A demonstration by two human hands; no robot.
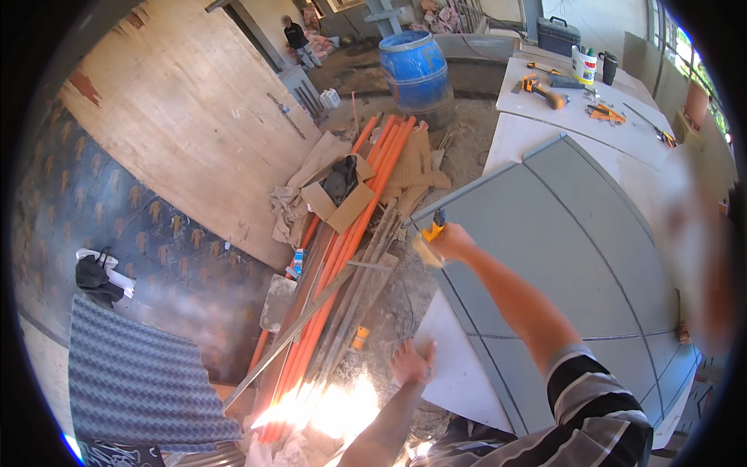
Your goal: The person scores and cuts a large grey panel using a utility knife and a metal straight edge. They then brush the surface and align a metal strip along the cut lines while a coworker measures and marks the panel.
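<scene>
Pipes [354,245] lie left of the panel [560,249], a barrel [416,70] behind them.

Holds a yellow-and-black tool [436,226] in the right hand [451,243], near the left edge of a grey panel [498,206] crossed by dark lines. Spreads the left hand [412,363], palm down, at the edge of a white board [471,377], contact too hard to judge. Shows long orange pipes [393,163] lying further left, next to an open cardboard box [359,208]. Shows a blue barrel [416,70] standing beyond, and a drill [537,87] and a dark toolbox [558,33] on the white-topped surface [517,138] at upper right.
</scene>
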